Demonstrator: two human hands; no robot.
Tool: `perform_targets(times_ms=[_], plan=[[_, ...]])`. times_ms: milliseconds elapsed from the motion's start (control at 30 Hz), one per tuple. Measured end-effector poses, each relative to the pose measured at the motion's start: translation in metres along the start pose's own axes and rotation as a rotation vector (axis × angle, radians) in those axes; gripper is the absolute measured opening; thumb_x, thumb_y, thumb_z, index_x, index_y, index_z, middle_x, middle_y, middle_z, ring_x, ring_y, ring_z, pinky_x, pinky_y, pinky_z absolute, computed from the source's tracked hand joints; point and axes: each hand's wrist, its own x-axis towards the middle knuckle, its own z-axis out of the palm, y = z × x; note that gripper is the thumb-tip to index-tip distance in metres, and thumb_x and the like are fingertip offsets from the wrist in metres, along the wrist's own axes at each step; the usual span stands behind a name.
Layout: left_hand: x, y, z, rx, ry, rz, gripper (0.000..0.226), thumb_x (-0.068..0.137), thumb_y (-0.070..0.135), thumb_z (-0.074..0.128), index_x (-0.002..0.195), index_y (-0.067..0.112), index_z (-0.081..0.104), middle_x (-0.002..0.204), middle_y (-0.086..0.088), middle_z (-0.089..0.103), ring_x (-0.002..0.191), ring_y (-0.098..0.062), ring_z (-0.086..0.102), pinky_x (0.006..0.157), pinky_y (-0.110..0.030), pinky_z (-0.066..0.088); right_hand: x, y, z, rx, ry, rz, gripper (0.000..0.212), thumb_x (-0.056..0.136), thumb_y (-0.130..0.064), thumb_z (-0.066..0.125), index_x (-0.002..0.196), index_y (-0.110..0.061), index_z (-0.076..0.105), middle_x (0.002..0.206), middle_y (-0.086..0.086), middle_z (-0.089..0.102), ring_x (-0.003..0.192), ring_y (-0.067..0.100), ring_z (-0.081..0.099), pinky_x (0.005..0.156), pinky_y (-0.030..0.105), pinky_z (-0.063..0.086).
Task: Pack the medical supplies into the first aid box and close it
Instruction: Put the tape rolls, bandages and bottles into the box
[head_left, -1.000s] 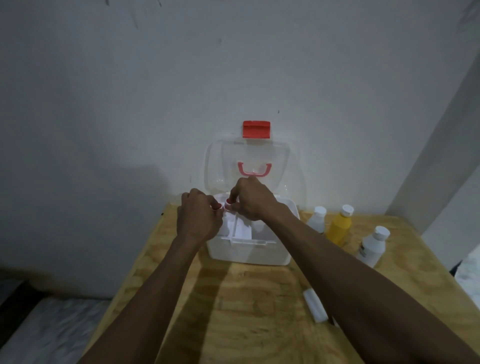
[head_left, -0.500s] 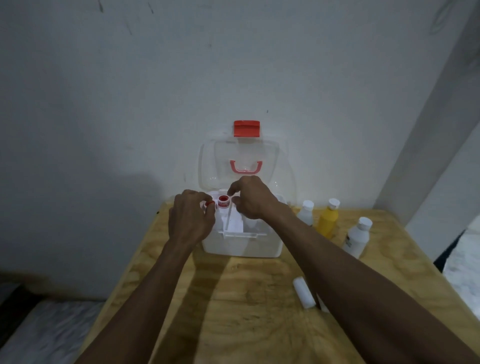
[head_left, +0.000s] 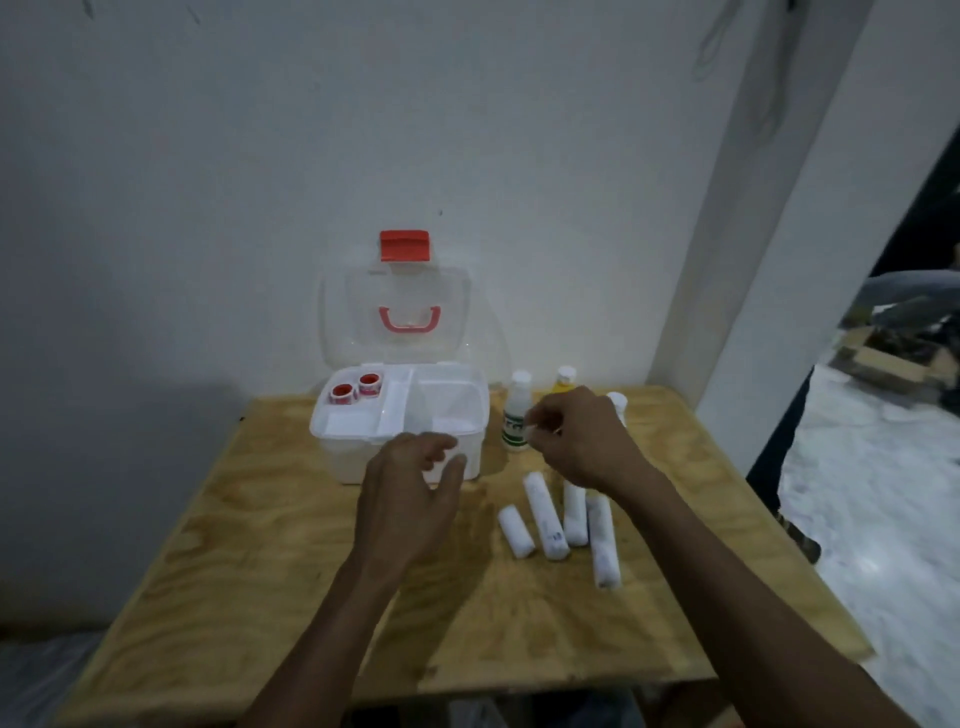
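A bare, makeshift room, perhaps a storeroom. 1 raw plywood table (head_left: 291, 545) stands against a scuffed white wall (head_left: 260, 156). Scrap wood (head_left: 883, 358) lies beyond the doorway.

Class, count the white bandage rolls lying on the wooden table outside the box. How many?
4. All lie right of the first aid box: short roll, longer roll, roll partly under the right hand, rightmost roll. None looks fully hidden.

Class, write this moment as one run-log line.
box open | two tape rolls in tray | left hand empty | right hand empty, over gauze rolls | bottles unpacked
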Motion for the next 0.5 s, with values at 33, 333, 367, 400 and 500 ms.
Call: perform_targets(times_ms=[33, 333, 367, 400, 500], plan=[[-0.006, 0.002, 0.010, 0.001, -0.060, -0.015, 0.023, 0.084, 0.028, 0.070, 0.105, 0.018, 0.072, 0.095, 0.000, 0.073, 0.082, -0.011, 0.064, 0.075, -0.031, 0.057, -0.006, 0.009, 0.003, -0.037, -0.023, 0.033, 0.020, 0.083, -0.015, 0.068, 0.101, -0.008, 0.076, 0.101, 0.010, 0.075, 0.089, 0.021, 0.070, 0.081, 0.028, 0.054], [-0.019, 0.001, 0.065, 0.206, -0.391, -0.237, 0.042, 0.075, 0.059, 0.062, 0.103, 0.028, 0.069, 0.098, 0.004, 0.072, 0.091, -0.017, 0.068, 0.070, -0.032, 0.053, -0.019, 0.037, 0.041, -0.216, -0.167, 0.136, 0.036, 0.079, -0.032, 0.075, 0.098, -0.004, 0.063, 0.100, 0.010, 0.060, 0.095, 0.024, 0.060, 0.069, 0.032, 0.047], [-0.018, 0.000, 0.066, 0.214, -0.395, -0.235, 0.040, 0.075, 0.060, 0.061, 0.099, 0.029, 0.070, 0.096, 0.005, 0.073, 0.089, -0.017, 0.068, 0.069, -0.031, 0.053, -0.017, 0.037, 0.043, -0.217, -0.159, 0.135, 0.034, 0.077, -0.033, 0.076, 0.092, -0.006, 0.062, 0.094, 0.009, 0.060, 0.091, 0.023, 0.061, 0.064, 0.030, 0.044], [-0.017, 0.000, 0.067, 0.221, -0.403, -0.231, 0.039, 0.074, 0.060, 0.060, 0.095, 0.029, 0.072, 0.093, 0.006, 0.073, 0.087, -0.016, 0.068, 0.068, -0.032, 0.053, -0.015, 0.037, 0.045, -0.218, -0.155, 0.136, 0.031, 0.076, -0.032, 0.077, 0.086, -0.008, 0.060, 0.088, 0.007, 0.059, 0.085, 0.022, 0.061, 0.060, 0.027, 0.042], [-0.016, 0.000, 0.068, 0.227, -0.440, -0.234, 0.039, 0.072, 0.062, 0.058, 0.087, 0.029, 0.073, 0.085, 0.007, 0.074, 0.082, -0.017, 0.069, 0.068, -0.035, 0.057, -0.013, 0.038, 0.049, -0.233, -0.156, 0.138, 0.032, 0.076, -0.027, 0.075, 0.071, -0.013, 0.047, 0.078, 0.004, 0.052, 0.070, 0.018, 0.052, 0.046, 0.022, 0.028]])
